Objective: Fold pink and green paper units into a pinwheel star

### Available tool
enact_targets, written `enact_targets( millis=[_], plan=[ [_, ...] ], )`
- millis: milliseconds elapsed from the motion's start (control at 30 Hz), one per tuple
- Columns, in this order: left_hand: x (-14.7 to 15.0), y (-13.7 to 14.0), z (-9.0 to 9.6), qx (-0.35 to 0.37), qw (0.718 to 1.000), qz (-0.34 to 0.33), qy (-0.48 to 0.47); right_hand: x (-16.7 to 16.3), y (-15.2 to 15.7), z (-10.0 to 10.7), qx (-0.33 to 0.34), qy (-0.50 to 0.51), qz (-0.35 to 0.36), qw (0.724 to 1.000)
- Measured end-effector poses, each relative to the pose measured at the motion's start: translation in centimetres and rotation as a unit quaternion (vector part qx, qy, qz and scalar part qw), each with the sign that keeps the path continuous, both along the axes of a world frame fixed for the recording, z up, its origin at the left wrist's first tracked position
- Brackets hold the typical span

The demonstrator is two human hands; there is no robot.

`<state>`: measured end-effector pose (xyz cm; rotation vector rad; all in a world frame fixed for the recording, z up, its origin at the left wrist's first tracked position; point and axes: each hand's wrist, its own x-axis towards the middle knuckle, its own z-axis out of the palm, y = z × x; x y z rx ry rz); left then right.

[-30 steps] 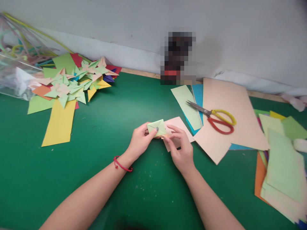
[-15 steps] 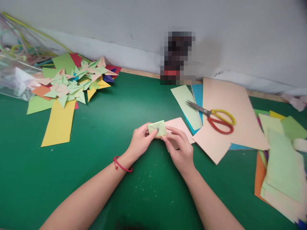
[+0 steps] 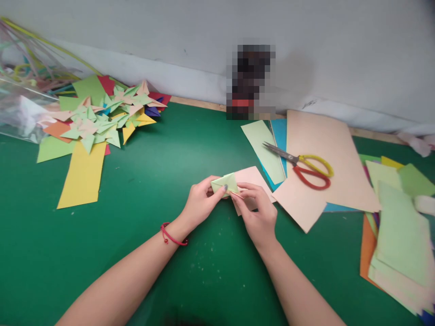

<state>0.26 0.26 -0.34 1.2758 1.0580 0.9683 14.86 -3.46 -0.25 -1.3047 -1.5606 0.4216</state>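
A small folded piece of light green paper [image 3: 222, 182] is held up over the middle of the green table. My left hand [image 3: 202, 198] grips its left side, thumb pressed on the front and fingers behind. At the paper's lower right edge, my right hand [image 3: 258, 209] pinches with thumb and fingers; a thin pinkish edge shows between them. Creases run diagonally across the green face. Just behind the right fingers lies a pale pink paper square [image 3: 250, 177], partly covered by that hand.
Scissors [image 3: 297, 162] with yellow and red handles lie on a large pale sheet [image 3: 326, 136]. Loose paper sheets [image 3: 403, 235] are stacked at right. Folded paper stars [image 3: 91, 124], a yellow strip [image 3: 82, 176] and a clear plastic bag [image 3: 23, 111] occupy the left. A blurred-out object [image 3: 250, 81] stands against the wall.
The folded green paper has tilted and shifted slightly right. My right fingers have closed in on its lower right edge, where a pinkish edge now shows more.
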Motion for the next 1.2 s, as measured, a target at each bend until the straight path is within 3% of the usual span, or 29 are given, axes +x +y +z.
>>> enact_targets(
  millis=[200,367,633,1200],
  plan=[
    [-0.04,0.06,0.12,0.015,1.000,0.003,0.027,0.13,0.09,-0.16,-0.032,-0.014,0.022,0.999],
    [-0.03,0.11,-0.07,0.004,1.000,0.007,0.018,0.12,0.11,-0.22,-0.016,-0.044,0.039,0.998],
    [0.04,-0.12,0.05,-0.016,1.000,-0.005,0.007,0.06,-0.12,-0.24,0.018,-0.026,-0.010,0.999],
    [-0.17,-0.46,0.43,0.083,0.988,-0.032,0.126,0.06,-0.09,-0.14,-0.001,-0.023,-0.023,0.999]
  ],
)
